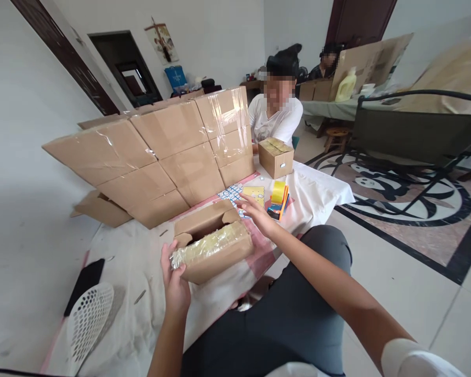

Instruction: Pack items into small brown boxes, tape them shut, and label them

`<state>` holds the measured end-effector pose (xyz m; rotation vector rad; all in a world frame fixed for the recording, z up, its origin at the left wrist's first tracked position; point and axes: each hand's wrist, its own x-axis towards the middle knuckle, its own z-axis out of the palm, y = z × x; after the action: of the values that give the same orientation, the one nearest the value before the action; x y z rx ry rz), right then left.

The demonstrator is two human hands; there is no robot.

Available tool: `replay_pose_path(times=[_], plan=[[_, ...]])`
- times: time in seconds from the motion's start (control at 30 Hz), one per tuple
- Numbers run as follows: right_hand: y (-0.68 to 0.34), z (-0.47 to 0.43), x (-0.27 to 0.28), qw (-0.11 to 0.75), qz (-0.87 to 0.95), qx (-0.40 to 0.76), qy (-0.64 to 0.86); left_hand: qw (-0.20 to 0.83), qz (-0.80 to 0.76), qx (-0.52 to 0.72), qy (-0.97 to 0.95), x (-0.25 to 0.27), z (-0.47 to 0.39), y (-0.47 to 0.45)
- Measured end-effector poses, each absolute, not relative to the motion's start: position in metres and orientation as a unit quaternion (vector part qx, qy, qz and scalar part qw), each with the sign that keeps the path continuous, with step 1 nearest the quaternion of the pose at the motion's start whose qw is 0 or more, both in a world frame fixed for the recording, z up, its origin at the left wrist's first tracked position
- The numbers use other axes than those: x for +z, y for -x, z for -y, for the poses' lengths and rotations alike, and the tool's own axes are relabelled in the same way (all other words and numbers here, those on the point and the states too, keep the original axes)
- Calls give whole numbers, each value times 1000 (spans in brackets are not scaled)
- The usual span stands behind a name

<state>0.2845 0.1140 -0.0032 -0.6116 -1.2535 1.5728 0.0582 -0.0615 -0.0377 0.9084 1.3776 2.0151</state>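
An opened cardboard box (pixel 220 262) lies in front of me, its long top flap covered in shiny clear tape and a dark gap showing behind it. My left hand (pixel 175 272) grips the box's near-left corner, thumb on the near side and fingers around the end. Over the right end hovers my right hand (pixel 259 214), its fingers stretched out; whether they touch the box I cannot tell. Just beyond that hand lie a sheet of blue-outlined stickers (pixel 231 192), a yellow card (pixel 255 195) and a yellow tape roll (pixel 278 192) on some colourful packets.
Stacked taped cartons (pixel 184 146) form a wall at the back left. A closed small box (pixel 277 159) stands before a person in a white shirt (pixel 286 120). Another person sits farther back. A white perforated plastic piece (pixel 90 319) lies at left; a folding chair (pixel 416 131) stands right.
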Motion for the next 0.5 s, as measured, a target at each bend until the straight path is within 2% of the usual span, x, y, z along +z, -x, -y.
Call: replay_pose_path(times=[0.13, 0.27, 0.33, 0.4, 0.5], plan=[[-271, -125, 5, 530, 472, 687, 158, 255, -529, 742, -324, -41, 60, -59], [-270, -116, 0, 534, 552, 633, 96, 203, -578, 704, -358, -31, 64, -48], [-272, -110, -4, 527, 608, 586, 95, 122, -623, 617, -465, -14, 61, -47], [-277, -105, -6, 517, 652, 547, 94, 45, -648, 470, -598, 6, 52, -56], [-295, -106, -5, 547, 697, 439, 149, 20, -650, 271, -710, 21, 30, -81]])
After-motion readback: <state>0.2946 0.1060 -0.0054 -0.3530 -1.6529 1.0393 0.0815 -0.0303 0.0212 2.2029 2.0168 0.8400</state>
